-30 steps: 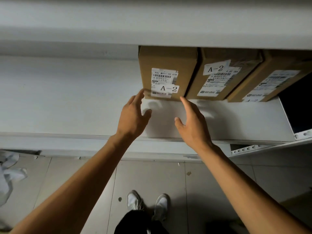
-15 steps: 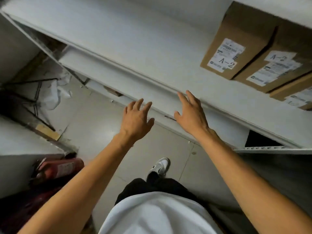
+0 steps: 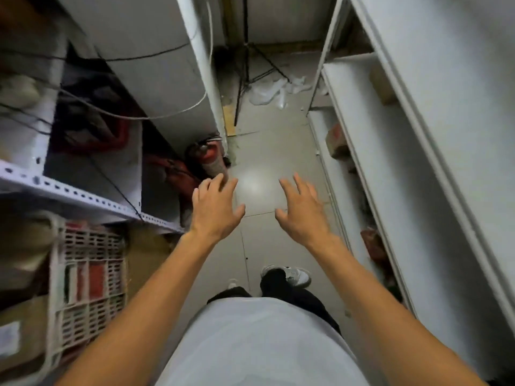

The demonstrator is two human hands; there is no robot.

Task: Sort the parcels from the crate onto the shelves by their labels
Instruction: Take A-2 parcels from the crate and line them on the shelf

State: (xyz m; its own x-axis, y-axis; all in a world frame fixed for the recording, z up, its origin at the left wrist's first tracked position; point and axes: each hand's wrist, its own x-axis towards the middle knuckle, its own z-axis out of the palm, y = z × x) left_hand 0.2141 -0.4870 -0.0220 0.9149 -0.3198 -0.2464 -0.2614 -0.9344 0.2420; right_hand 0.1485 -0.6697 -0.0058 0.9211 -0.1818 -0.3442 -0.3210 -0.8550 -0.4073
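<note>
Both hands hang empty over the grey floor (image 3: 267, 151) at mid-frame, the left hand (image 3: 214, 210) and right hand (image 3: 302, 211) with fingers spread apart, touching nothing. A white crate (image 3: 83, 274) sits at lower left, parcels blurred inside; white shelves (image 3: 418, 162) run along the right.

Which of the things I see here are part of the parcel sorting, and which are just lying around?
Part of the job:
white crate
brown parcel beside it
white shelves
left hand and right hand, both empty

Lying about:
red fire extinguisher
crumpled white plastic
tripod legs
</note>
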